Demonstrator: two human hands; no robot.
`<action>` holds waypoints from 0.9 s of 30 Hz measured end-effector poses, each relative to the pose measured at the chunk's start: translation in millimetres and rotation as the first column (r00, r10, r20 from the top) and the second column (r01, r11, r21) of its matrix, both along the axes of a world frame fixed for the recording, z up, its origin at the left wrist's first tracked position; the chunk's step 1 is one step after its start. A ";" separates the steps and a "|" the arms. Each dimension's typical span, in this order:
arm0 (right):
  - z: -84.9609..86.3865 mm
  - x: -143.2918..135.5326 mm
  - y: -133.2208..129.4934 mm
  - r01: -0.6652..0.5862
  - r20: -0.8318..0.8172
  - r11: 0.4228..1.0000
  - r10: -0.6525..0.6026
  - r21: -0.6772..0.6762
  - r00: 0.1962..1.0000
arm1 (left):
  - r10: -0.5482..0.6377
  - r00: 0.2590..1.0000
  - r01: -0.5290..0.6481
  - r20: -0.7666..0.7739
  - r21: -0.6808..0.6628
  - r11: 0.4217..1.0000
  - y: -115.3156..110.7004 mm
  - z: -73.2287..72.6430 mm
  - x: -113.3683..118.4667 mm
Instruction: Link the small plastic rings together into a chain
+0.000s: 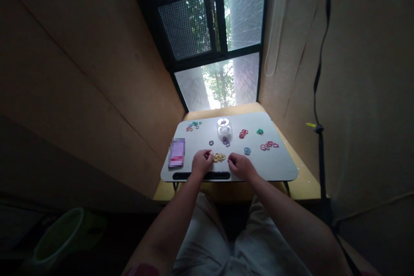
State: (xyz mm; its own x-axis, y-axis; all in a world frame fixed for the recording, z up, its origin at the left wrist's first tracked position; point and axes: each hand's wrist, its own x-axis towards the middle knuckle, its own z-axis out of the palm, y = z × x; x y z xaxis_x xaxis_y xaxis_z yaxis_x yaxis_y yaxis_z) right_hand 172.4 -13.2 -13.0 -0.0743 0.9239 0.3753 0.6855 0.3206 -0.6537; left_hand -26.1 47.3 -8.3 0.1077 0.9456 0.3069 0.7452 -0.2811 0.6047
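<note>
Small coloured elastic-looking bands lie in groups on a white lap table. The yellow bands [219, 158] form a loose cluster between my two hands. My left hand [202, 162] rests at the left side of that cluster with its fingers curled together; what is in them, if anything, is too small to tell. On the other side, a little apart from the yellow bands, my right hand [241, 166] has its fingertips pressed together, their content hidden. Beyond the hands are a dark band [211, 142], purple bands [226, 141] and blue bands [247, 151].
The white table [200, 138] has a black slot strip [223, 175] at its front edge. A clear round container [224, 128] stands at the back, a phone [177, 153] at left. Red [243, 133], pink [269, 146], green [259, 131] and mixed bands [194, 126] lie around.
</note>
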 end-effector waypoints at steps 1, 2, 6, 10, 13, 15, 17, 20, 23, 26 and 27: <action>-0.1 0.2 0.0 -0.004 -0.005 1.000 0.004 -0.003 1.000 | 0.001 1.000 -0.001 -0.004 0.015 1.000 0.2 -1.0 -0.4; -0.2 0.3 0.1 -0.007 -0.010 1.000 0.007 -0.005 1.000 | 0.003 1.000 -0.003 -0.005 0.026 1.000 0.0 -2.2 -1.0; -0.6 0.0 0.8 -0.010 -0.019 1.000 0.010 -0.005 1.000 | 0.024 1.000 -0.025 0.013 0.109 0.994 -2.4 -7.2 -4.4; 0.5 -0.7 1.4 -0.008 -0.010 1.000 0.008 -0.017 1.000 | 0.006 0.999 0.003 -0.054 0.176 0.984 -8.4 -7.4 -3.8; 1.8 -0.9 1.0 -0.009 -0.006 1.000 0.009 -0.020 1.000 | -0.033 0.987 0.054 -0.156 0.130 0.990 -15.0 -4.5 1.1; 2.2 -0.8 0.4 -0.005 -0.004 1.000 0.005 -0.019 1.000 | -0.036 0.979 0.057 -0.199 0.097 0.994 -19.0 -2.7 4.8; 2.0 -0.7 -0.1 -0.006 -0.003 1.000 0.006 -0.019 1.000 | -0.029 0.975 0.049 -0.219 0.084 0.995 -21.8 -2.0 7.2; 0.9 -0.7 -0.6 -0.013 -0.002 1.000 0.013 -0.015 1.000 | -0.025 0.976 0.044 -0.217 0.082 0.996 -23.2 -2.8 7.6; 0.2 -0.9 -0.8 -0.014 -0.004 1.000 0.014 -0.011 1.000 | -0.026 0.982 0.046 -0.186 0.104 0.994 -23.0 -4.5 5.9; 0.7 -1.1 -1.0 -0.013 -0.001 1.000 0.013 -0.015 1.000 | -0.041 0.987 0.062 -0.155 0.135 0.989 -23.4 -5.0 4.9; 1.0 -1.1 -1.1 -0.013 0.003 1.000 0.013 -0.016 1.000 | -0.047 0.988 0.068 -0.151 0.139 0.988 -23.7 -4.7 4.9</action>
State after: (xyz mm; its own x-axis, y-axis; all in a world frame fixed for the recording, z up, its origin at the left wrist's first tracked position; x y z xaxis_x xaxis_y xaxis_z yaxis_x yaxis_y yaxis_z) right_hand 171.2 -14.2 -12.0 -0.0874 0.9288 0.3602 0.6836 0.3190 -0.6564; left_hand -21.2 23.6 -13.1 0.2142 0.8838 0.4159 0.8028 -0.4019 0.4405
